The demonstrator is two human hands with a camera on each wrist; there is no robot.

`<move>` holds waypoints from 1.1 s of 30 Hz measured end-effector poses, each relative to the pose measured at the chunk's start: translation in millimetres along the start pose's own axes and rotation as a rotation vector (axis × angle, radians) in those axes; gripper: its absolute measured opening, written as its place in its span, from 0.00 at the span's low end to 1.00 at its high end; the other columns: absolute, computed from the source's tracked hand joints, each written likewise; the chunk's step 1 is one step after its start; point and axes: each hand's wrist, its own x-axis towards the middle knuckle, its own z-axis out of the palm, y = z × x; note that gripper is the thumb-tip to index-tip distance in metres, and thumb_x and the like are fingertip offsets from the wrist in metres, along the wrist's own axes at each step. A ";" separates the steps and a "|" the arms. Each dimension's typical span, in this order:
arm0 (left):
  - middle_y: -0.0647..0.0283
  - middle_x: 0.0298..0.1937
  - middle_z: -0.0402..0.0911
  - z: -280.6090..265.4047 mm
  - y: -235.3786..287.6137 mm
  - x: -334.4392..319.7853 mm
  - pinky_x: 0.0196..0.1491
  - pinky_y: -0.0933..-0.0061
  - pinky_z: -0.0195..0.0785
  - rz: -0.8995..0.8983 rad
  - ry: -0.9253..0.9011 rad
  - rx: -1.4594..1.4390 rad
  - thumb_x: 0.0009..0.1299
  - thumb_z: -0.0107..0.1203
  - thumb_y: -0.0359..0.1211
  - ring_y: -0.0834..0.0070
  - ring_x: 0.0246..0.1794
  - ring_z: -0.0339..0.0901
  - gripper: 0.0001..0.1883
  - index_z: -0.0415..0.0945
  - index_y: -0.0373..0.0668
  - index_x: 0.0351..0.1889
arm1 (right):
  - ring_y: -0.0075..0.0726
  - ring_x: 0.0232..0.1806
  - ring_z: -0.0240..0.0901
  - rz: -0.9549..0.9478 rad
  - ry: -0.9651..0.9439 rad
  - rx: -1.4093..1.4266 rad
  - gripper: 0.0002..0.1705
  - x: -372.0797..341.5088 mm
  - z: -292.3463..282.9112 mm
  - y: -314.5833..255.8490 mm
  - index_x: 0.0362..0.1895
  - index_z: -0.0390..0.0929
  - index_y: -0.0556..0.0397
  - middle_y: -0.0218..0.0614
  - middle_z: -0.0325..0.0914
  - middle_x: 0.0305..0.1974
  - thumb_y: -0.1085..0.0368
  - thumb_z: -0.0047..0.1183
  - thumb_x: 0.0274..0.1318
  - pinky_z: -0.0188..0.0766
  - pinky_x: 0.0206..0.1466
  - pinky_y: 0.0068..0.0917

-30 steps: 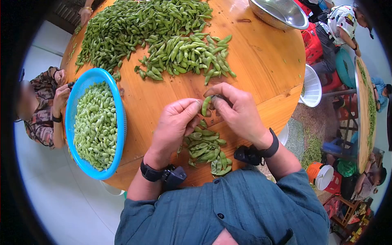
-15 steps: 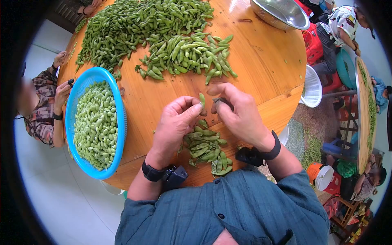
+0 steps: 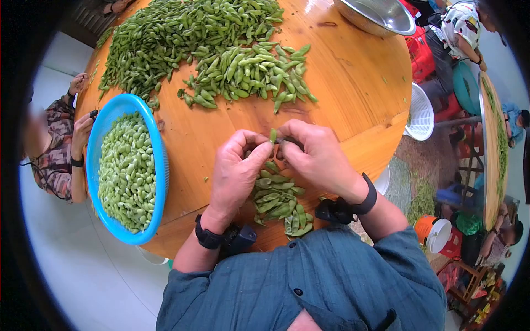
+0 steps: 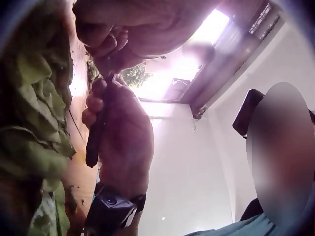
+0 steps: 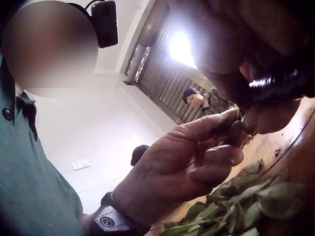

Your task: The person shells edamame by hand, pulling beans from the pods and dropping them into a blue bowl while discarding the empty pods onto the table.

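My left hand (image 3: 237,171) pinches a green soybean pod (image 3: 273,134) upright between thumb and forefinger. The right hand (image 3: 317,151) meets it from the other side, fingertips right at the pod. Curled right fingers hold a dark, slim tool (image 4: 93,142), its rounded end sticking out below the palm in the left wrist view; its kind cannot be told. Beneath both hands lies a small heap of flat, split pods (image 3: 276,201). A blue basket (image 3: 162,187) of shelled green beans (image 3: 127,171) stands on the left.
A large mound of pods (image 3: 160,49) and a smaller pile (image 3: 243,74) cover the far part of the round wooden table (image 3: 359,83). A metal colander (image 3: 381,16) stands at the far right edge. Another person (image 3: 58,149) sits at the left.
One second ago both hands were at the pod; half a second ago the right hand stood apart from it. Now the right fingertips are back against the pod in the left hand.
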 end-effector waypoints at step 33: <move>0.55 0.28 0.77 1.9 5.9 -4.5 0.30 0.70 0.67 0.321 0.000 0.560 0.65 0.57 0.24 0.68 0.25 0.75 0.03 0.76 0.32 0.33 | 0.61 0.29 0.76 -0.264 0.015 -0.412 0.04 -3.5 1.6 2.4 0.36 0.71 0.58 0.53 0.76 0.25 0.72 0.50 0.55 0.73 0.31 0.48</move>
